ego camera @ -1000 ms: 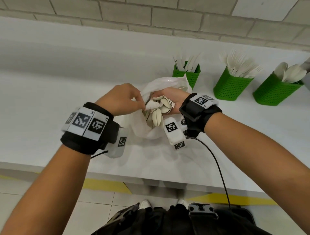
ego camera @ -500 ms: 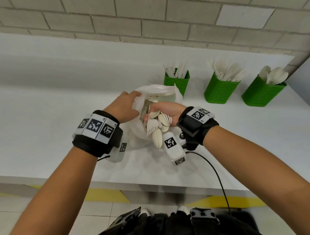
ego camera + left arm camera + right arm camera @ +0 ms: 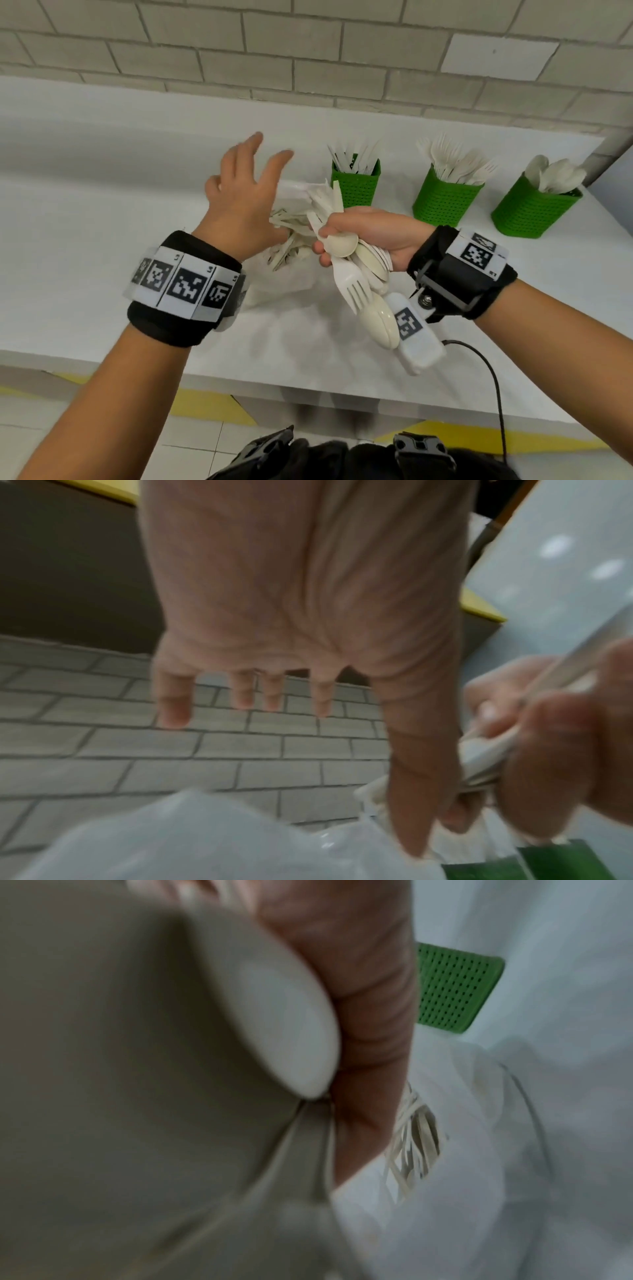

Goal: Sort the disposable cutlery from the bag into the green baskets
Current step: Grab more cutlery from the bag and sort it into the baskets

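Over the white bench [image 3: 85, 212], your right hand [image 3: 368, 229] is clenched round a mixed bundle of cream plastic forks and spoons [image 3: 356, 274], held just above the bench, near its front edge. Your left hand [image 3: 239, 202] is raised with fingers [image 3: 255, 144] spread, holding nothing. Between them the translucent white plastic bag [image 3: 284, 277] lies open with more cutlery inside. Three green perforated baskets [image 3: 443, 202] line the back right, the rightmost near the bench's right edge. Bench to your left is open.
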### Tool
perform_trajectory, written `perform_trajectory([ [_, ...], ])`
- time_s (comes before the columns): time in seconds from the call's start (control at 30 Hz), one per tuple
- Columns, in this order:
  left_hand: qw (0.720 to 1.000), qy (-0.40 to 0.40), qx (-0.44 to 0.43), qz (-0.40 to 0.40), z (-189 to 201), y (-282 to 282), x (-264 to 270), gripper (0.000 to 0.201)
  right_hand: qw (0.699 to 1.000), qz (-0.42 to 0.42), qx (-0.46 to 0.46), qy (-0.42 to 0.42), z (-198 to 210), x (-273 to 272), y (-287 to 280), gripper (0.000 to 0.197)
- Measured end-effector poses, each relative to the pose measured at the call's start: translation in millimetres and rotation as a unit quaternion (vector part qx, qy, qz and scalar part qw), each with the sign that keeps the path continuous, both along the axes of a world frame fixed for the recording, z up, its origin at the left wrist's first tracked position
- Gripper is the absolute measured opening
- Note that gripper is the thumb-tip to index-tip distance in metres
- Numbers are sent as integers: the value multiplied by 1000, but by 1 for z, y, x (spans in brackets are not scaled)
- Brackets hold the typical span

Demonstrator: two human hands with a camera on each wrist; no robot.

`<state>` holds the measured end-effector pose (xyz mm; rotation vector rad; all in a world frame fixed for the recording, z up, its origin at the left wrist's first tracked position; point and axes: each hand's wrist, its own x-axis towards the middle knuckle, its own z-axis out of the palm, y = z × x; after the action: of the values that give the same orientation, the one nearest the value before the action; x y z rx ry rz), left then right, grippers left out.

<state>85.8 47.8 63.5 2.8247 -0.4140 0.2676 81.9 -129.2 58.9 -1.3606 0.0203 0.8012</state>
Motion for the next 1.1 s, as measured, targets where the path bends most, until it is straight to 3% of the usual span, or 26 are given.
perform_trajectory([
  [0.07, 992, -26, 73, -95, 4, -25, -1, 106, 999, 20, -23, -30, 3, 2, -9, 19],
  [0.17, 970, -22, 156, -184, -1, -60, 9, 104, 982, 95, -122, -109, 7, 3, -23, 20],
  [0.23, 960, -5, 174, -220, -7, -75, 16, 101, 966, 137, -172, -139, 8, 0, -34, 26],
  [0.33, 944, -86, 164, -275, -16, -89, 19, 88, 954, 164, -196, -156, 6, -3, -52, 26],
  [0.57, 938, -167, 139, -269, -35, -125, 19, 35, 981, 122, -134, -64, 3, -2, -90, 10],
  [0.77, 945, -202, 119, -229, -50, -138, 20, 44, 983, 105, -139, -65, -2, 3, -108, 3],
  [0.9, 941, -232, 58, -240, -55, -150, 23, 30, 979, 133, -128, -84, -5, 8, -115, 9],
  [1.1, 952, -171, 56, -248, -61, -158, 17, 41, 970, 176, -151, -69, -15, 11, -124, 7],
])
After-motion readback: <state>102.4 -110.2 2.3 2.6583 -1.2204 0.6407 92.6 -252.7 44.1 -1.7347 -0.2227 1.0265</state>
